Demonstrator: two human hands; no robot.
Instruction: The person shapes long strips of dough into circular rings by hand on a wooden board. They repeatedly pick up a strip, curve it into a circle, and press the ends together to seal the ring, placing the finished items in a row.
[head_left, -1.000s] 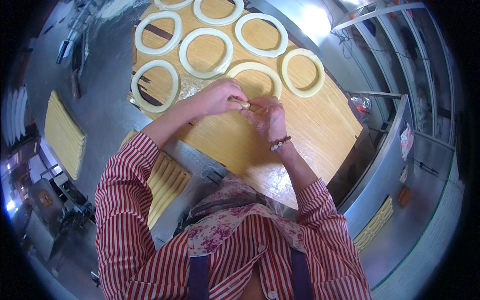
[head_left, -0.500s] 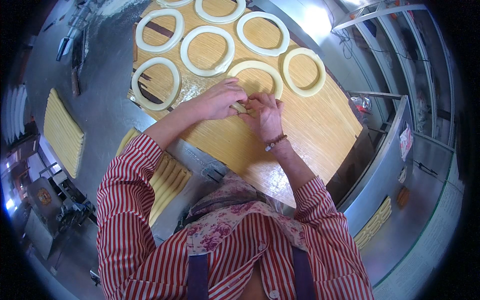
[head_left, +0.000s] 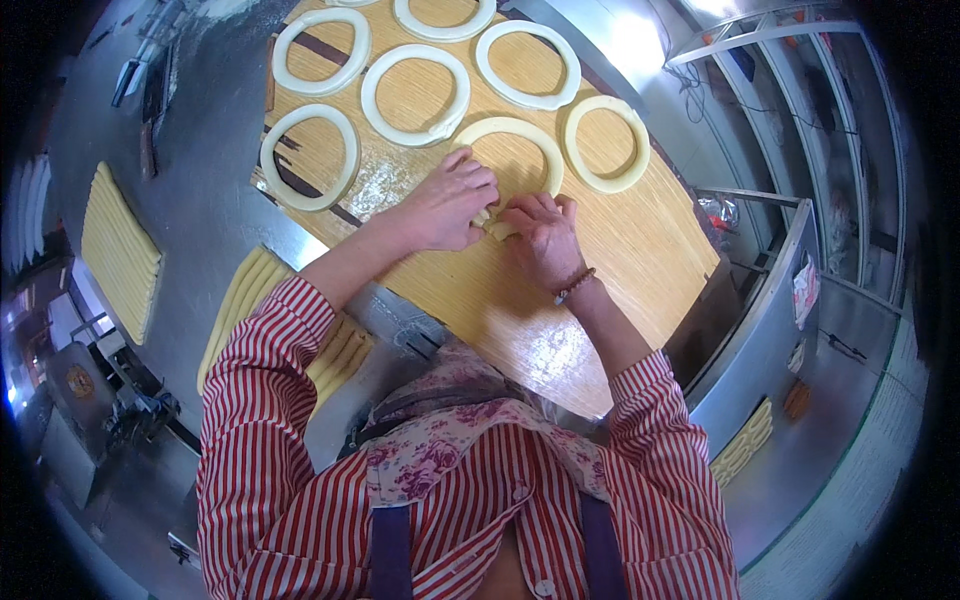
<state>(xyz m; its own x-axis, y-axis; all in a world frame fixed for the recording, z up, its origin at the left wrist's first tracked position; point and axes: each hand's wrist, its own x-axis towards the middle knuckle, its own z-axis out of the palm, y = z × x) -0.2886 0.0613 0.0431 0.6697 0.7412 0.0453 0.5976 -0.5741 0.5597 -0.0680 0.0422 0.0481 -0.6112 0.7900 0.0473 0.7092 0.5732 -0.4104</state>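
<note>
A pale dough ring [head_left: 512, 125] lies on the wooden board [head_left: 620, 290], its far side a smooth curve. At its near side, my left hand [head_left: 447, 205] is closed round one dough end. Opposite it, my right hand [head_left: 545, 238] grips the other end, with a short piece of dough showing between the hands. The ends look close together; whether they touch, I cannot tell. Several finished-looking rings lie beyond, among them one ring [head_left: 572, 140] to the right and another ring [head_left: 268, 160] to the left.
Rows of dough ropes [head_left: 120, 260] lie on the metal table [head_left: 205, 200] at left. More ropes [head_left: 240, 310] sit beside my left forearm, partly under it. A metal rack [head_left: 850, 200] stands at right, with shaped dough pieces [head_left: 745, 445] lower down.
My hands have drawn slightly apart, my right hand shifting right and nearer, exposing dough between them. My left sleeve has moved, showing more of the ropes beside it.
</note>
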